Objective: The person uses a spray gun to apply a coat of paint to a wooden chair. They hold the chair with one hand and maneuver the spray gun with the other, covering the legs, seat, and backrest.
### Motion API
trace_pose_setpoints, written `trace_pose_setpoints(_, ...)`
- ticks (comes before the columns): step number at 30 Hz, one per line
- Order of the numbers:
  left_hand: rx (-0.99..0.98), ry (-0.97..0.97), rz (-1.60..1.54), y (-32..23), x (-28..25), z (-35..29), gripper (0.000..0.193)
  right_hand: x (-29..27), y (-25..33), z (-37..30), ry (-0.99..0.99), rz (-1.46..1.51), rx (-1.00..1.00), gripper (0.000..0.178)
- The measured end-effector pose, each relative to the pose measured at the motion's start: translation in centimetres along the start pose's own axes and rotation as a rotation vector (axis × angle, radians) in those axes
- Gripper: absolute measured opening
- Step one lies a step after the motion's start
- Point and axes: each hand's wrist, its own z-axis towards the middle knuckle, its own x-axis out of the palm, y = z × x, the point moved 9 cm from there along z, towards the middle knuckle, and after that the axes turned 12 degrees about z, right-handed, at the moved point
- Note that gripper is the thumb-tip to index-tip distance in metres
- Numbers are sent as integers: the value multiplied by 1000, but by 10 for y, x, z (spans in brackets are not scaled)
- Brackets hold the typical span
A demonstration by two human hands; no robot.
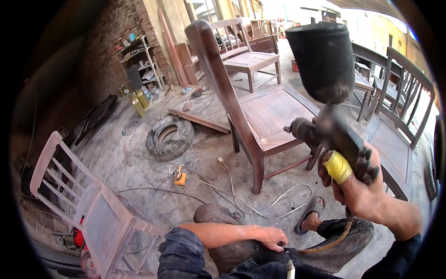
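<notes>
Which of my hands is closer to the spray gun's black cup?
Right. Your right hand grips the spray gun just below the black cup; your left hand is lower down, by your lap.

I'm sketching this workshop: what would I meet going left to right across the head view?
Far-left slatted chair, tire, dark brown chair, spray gun held in the right hand, far-right slatted chair.

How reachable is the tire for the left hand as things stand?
Probably not without moving the body: the left hand rests close in at the waist, while the tire lies on the floor well beyond the left knee.
</notes>
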Motion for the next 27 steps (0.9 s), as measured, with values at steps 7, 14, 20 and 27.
trace_pose_setpoints(7,-54,22,39,10,10,-6,28,-3,1,14,-72,44,-139,40)
trace_pose_setpoints(14,-51,65,1,6,12,2,29,-10,-34,3,-10,34,-102,47)
trace_pose_setpoints(20,-92,66,4,11,18,0,29,-13,-98,-31,30,16,45,54)
trace_pose_setpoints(27,-107,98,18,6,11,1,30,-15,-138,-60,50,-63,137,54)
